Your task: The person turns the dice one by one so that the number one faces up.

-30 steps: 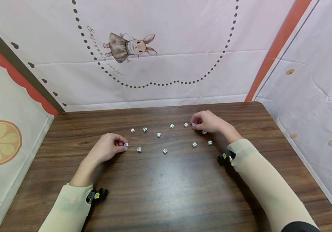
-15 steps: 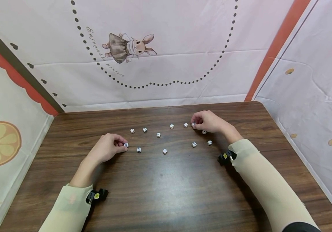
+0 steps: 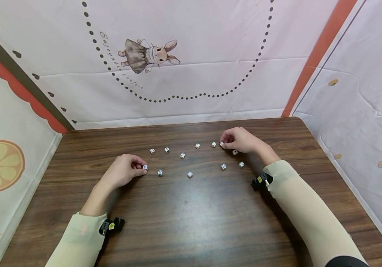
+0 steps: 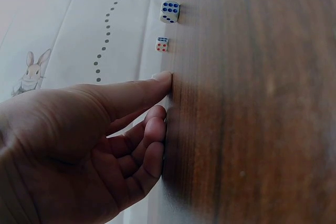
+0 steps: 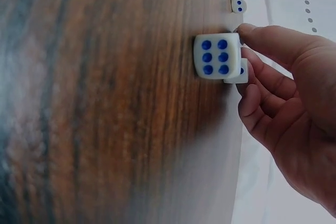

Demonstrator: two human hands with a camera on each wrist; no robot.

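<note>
White dice lie spread across a brown wooden table (image 3: 191,218). My left hand (image 3: 122,171) rests low on the tabletop, thumb and fingertips at both sides of a die (image 3: 145,167) at the left end; in the left wrist view the thumb and fingers hide that die. Farther back, my right hand (image 3: 241,140) pinches another die (image 3: 221,144) between thumb and curled fingers. Just under the right palm sits a die (image 3: 235,152). In the right wrist view a near die (image 5: 218,56) shows six blue pips and partly covers a second die (image 5: 241,72).
Between the hands lie several more dice, among them one (image 3: 190,175) toward the front and one (image 3: 213,144) just left of the right fingers. Another die (image 3: 241,165) lies below the right wrist. A printed cloth (image 3: 191,74) rises behind the table's back edge.
The die at my right fingertips has shifted very slightly left and turned a little. My left hand and the other dice stay in place.
</note>
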